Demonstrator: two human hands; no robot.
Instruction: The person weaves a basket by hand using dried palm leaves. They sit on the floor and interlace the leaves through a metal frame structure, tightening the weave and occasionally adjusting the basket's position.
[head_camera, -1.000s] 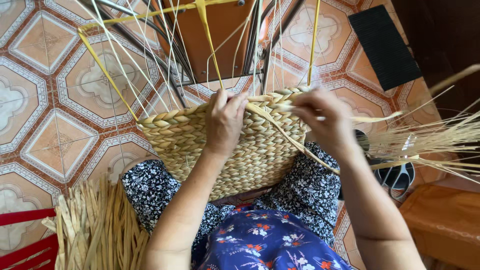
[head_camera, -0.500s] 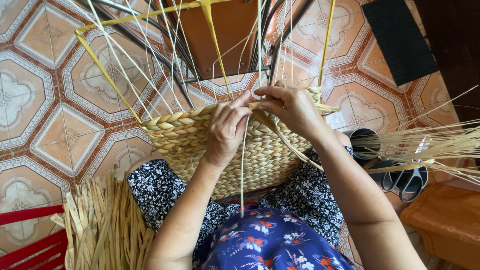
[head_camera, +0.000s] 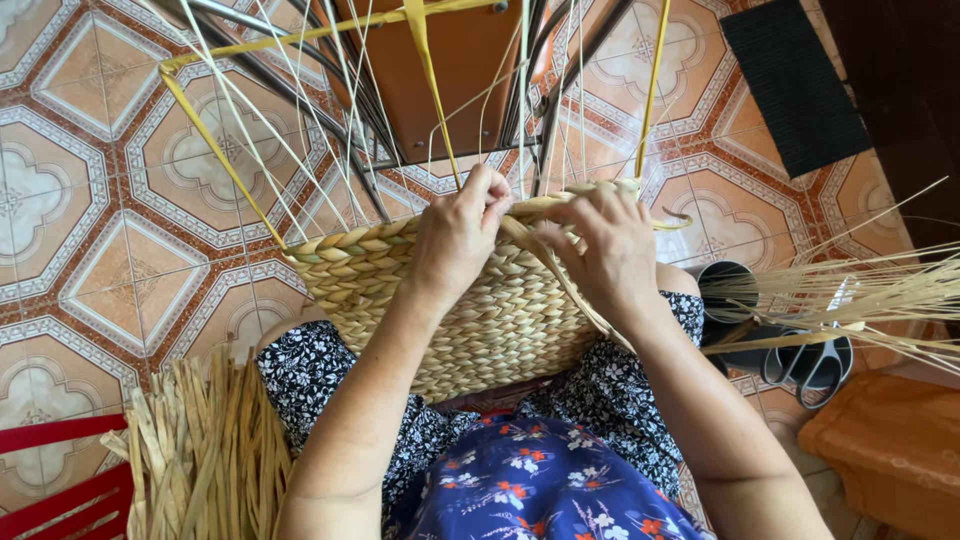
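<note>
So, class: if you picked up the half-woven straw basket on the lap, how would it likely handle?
The basket probably feels light, being woven from dried straw. Its tight plaited wall likely holds shape yet gives under the left hand and right hand. The loose upright strands look floppy.

Basket (head_camera: 440, 310) on lap; straw bundle (head_camera: 205, 450) left.

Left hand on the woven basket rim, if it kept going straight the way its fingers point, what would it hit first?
Probably the thin upright reed stakes just beyond the left hand, then the metal chair legs; depth is unclear.

Bright, even daylight, soft shadows, sharp focus throughout, with mild wide-angle stretching at the edges.
</note>
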